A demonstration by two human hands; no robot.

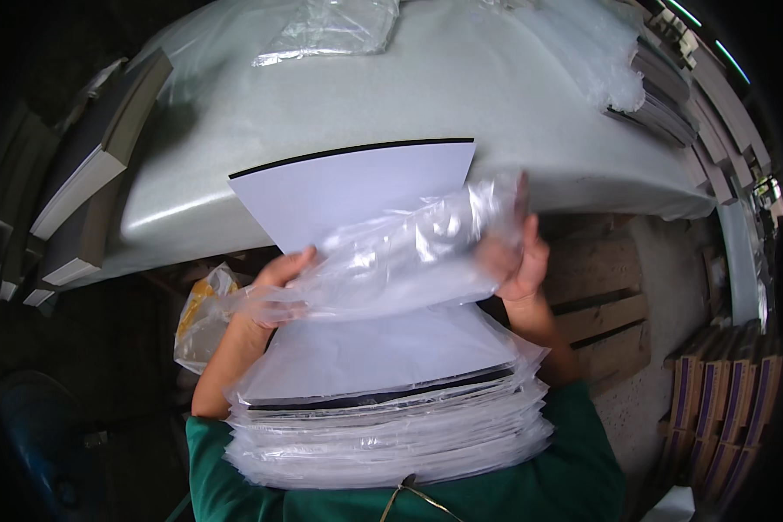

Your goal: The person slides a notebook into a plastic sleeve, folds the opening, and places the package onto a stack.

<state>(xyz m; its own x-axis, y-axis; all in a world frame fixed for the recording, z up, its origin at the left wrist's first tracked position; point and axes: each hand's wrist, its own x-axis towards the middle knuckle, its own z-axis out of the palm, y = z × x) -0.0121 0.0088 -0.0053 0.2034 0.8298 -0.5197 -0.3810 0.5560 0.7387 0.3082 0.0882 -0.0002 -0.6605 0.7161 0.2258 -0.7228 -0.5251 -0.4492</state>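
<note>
A clear plastic bag (409,252) stretches between my two hands, crumpled and shiny. My left hand (274,283) is closed round its left end. At the other end my right hand (518,261) holds the film, with one finger pointing up and some fingers blurred behind the plastic. Beyond the bag lies a white sheet (357,187) with a black strip along its far edge, resting on the table. Against my body sits a thick stack of sheets in clear plastic bags (391,435); the bag in my hands overlaps the stack's far end.
The table (322,104) has a pale plastic cover with a folded clear bag (331,30) on it. Thick grey-white stacks (104,165) stand at the left, more dark stacks (661,96) at the far right. A wooden pallet (596,296) and boxes (722,391) are to the right.
</note>
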